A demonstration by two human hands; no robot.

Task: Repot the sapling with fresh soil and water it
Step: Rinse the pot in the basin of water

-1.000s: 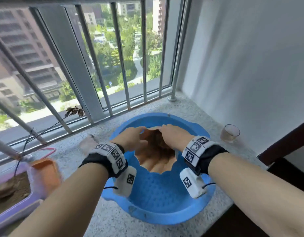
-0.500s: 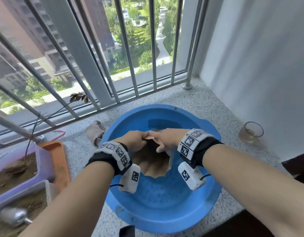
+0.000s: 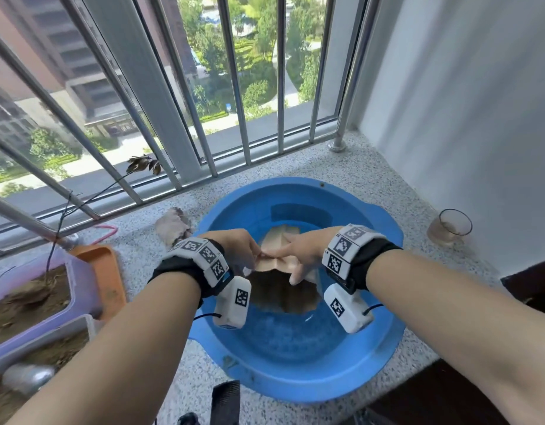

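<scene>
A speckled stone ledge point(image 3: 372, 179) runs under a barred balcony railing point(image 3: 234, 87), with a white wall to the right and trees and tower blocks far below; on it the largest thing is a blue basin point(image 3: 384, 357) holding shallow water. Within the basin sits a tan pot with a scalloped rim point(image 3: 283, 294), seemingly without soil; the left hand point(image 3: 239, 248) and the right hand point(image 3: 301, 254) both meet at its far rim, fingers curled over the edge and gripping it, which looks like rinsing or turning the pot. At the far left stands a lilac planter point(image 3: 81, 289) of brown soil, against an orange tray point(image 3: 107, 271); the sapling point(image 3: 55, 240), a thin wiry stem with a few dark withered leaves at its tip, is rooted in that soil and well apart from the pot. A second soil tray point(image 3: 65, 335) lies nearer, with a metal scoop point(image 3: 26, 377) in it; a small glass of cloudy water point(image 3: 450, 227) stands by the wall.

By my reading the task is early: the pot is only being readied; filling with fresh soil, moving the sapling across and watering all appear left to do.
</scene>
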